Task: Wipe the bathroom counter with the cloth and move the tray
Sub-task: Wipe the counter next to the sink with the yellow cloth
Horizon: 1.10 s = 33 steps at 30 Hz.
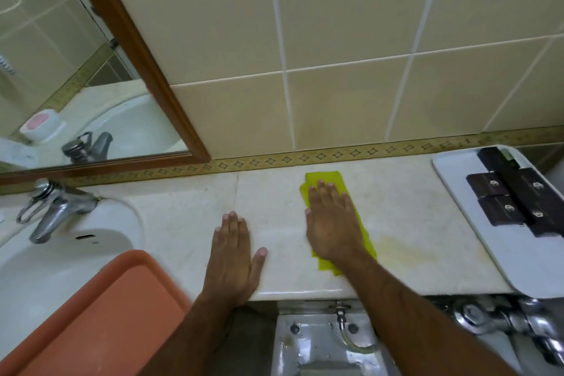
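A yellow-green cloth [323,180] lies flat on the pale marble counter [189,217], near the back wall. My right hand [331,223] presses flat on top of it, fingers spread, covering its middle. My left hand [233,256] rests palm down on the bare counter to the left of the cloth, holding nothing. A white tray [470,241] sits at the counter's right end, overhanging the front edge, with several dark brown boxes [503,192] on it.
A white sink [61,256] with a chrome faucet [58,207] is at the left. An orange plastic basin [100,314] sits over the sink's front. A wood-framed mirror [76,55] hangs above. A yellowish stain [399,249] marks the counter right of the cloth. Metal pipe fittings [488,314] show below the counter.
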Motion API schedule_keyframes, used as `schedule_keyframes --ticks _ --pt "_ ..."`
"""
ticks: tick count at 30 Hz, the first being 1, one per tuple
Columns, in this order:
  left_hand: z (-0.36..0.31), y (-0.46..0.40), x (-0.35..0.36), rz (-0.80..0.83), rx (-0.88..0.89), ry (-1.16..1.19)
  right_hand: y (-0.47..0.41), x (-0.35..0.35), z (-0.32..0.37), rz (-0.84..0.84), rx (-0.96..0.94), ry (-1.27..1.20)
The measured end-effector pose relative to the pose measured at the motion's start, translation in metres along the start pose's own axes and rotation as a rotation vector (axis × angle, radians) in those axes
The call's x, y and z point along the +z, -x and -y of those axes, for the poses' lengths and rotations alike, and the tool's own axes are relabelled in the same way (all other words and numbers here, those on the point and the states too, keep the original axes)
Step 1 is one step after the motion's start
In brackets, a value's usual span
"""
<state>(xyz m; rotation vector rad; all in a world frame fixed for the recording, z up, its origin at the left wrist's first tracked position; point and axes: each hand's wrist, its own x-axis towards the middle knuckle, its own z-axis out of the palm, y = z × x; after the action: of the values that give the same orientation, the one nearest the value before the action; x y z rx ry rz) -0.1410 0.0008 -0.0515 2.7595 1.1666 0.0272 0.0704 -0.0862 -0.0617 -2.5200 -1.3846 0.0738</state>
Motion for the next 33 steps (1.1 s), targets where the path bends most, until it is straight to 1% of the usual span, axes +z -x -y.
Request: schedule_keyframes --ticks 2,5,7,10,18,21,24,26,28,30,33 --pt "0.002 -0.001 0.006 -0.019 0.041 0.023 -0.007 -0.011 -0.044 -0.009 0.056 0.043" --pt "0.007 -0.003 0.008 -0.045 0.021 0.053 -0.011 -0.030 -0.100 -0.009 0.121 0.091" --pt "0.004 -0.003 0.009 -0.042 0.015 0.044 -0.006 -0.041 -0.132 0.002 0.129 0.122" --pt "0.007 -0.004 0.008 -0.047 -0.009 0.043 0.002 -0.052 -0.153 0.024 0.130 0.107" --pt "0.005 -0.006 0.006 -0.047 -0.003 0.049 0.046 -0.061 -0.171 0.020 0.209 0.039" --pt "0.006 -0.006 0.006 -0.060 -0.002 0.041 0.066 -0.058 -0.163 0.007 0.261 0.035" --pt "0.001 -0.004 0.001 -0.033 0.000 0.014 0.082 -0.054 -0.142 0.011 0.373 0.060" --pt "-0.003 -0.002 -0.005 -0.021 -0.013 -0.031 0.087 -0.051 -0.115 -0.013 0.464 0.055" --pt "-0.001 0.000 -0.015 -0.045 -0.073 -0.054 0.086 -0.046 -0.080 -0.035 0.527 0.042" --pt "0.016 0.007 -0.027 -0.085 -0.157 -0.029 0.083 -0.036 -0.042 -0.031 0.526 0.021" --pt "0.065 0.032 -0.040 -0.143 -0.263 0.026 0.069 -0.018 0.014 0.011 0.478 -0.009"
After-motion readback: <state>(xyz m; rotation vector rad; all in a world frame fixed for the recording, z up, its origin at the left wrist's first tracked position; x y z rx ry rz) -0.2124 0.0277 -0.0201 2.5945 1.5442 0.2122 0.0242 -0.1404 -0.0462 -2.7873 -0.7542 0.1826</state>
